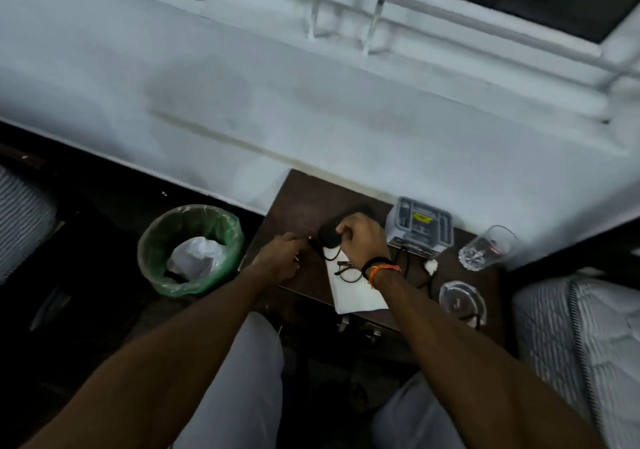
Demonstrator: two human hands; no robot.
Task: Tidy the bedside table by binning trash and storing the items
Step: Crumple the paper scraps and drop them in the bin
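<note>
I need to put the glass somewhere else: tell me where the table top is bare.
Bare wood lies at the table's far left corner, between the wall and the hands, left hand, right hand. The rest is crowded: white paper with spectacles, grey box, cable, glass, clear lid.
</note>
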